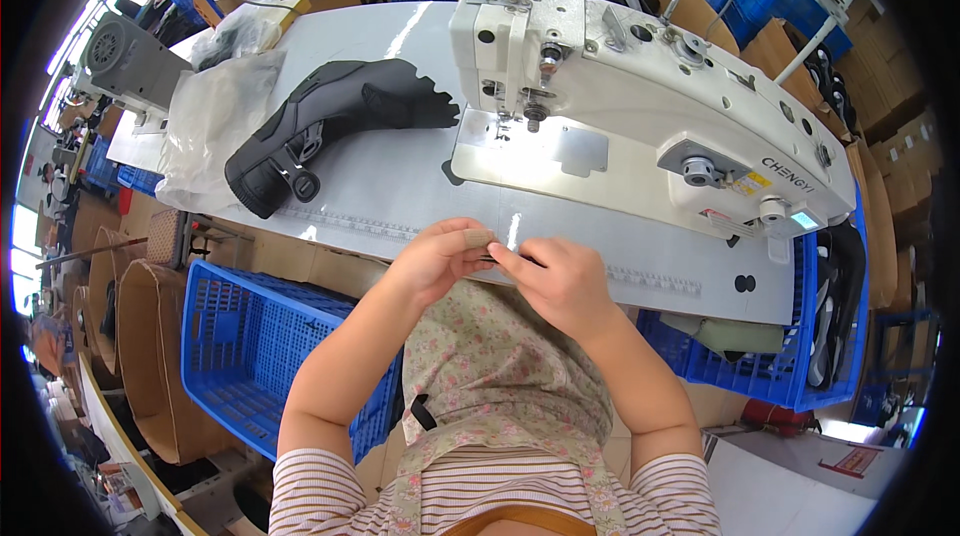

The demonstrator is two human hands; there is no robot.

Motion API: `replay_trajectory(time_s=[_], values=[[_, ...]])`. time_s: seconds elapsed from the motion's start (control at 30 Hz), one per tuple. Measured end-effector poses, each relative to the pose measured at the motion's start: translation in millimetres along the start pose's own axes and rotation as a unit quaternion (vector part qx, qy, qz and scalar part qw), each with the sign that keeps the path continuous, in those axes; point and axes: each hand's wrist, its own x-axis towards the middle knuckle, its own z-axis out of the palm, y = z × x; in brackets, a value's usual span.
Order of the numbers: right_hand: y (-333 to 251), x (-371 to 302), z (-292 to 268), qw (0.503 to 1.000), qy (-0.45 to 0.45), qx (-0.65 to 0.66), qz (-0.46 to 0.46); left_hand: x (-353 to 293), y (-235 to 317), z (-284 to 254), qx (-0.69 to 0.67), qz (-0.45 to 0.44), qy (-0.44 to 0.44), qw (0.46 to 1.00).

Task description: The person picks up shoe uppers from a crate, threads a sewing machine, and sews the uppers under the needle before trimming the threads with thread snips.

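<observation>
My left hand (442, 258) and my right hand (562, 282) meet at the front edge of the sewing table (385, 191). Fingertips of both are pinched together around a small dark piece (489, 258), mostly hidden by the fingers, so its kind does not show. A tan wrap covers one left fingertip. Beyond the hands stands a white industrial sewing machine (640, 66), its lamp lighting the needle plate. To its left lies a black shoe-upper-like piece (345, 116) with a scalloped edge and a strap with a buckle.
A clear plastic bag (215, 131) lies at the table's left, near a grey motor (118, 51). Below the front edge is a blue crate (265, 336) at left; another blue crate (800, 376) with black-and-white pieces stands at right. Cardboard boxes (150, 366) line the left side.
</observation>
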Motion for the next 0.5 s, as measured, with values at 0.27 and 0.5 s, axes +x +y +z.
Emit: replay_trajectory(time_s=[0.27, 0.5], values=[[5, -6, 0, 1.000, 0.000, 0.018, -0.001, 6, -1, 3, 0.006, -0.007, -0.008, 1.000], [9, -24, -20, 0.997, -0.045, 0.062, -0.002, 6, 0, 4, 0.020, -0.008, 0.003, 1.000]])
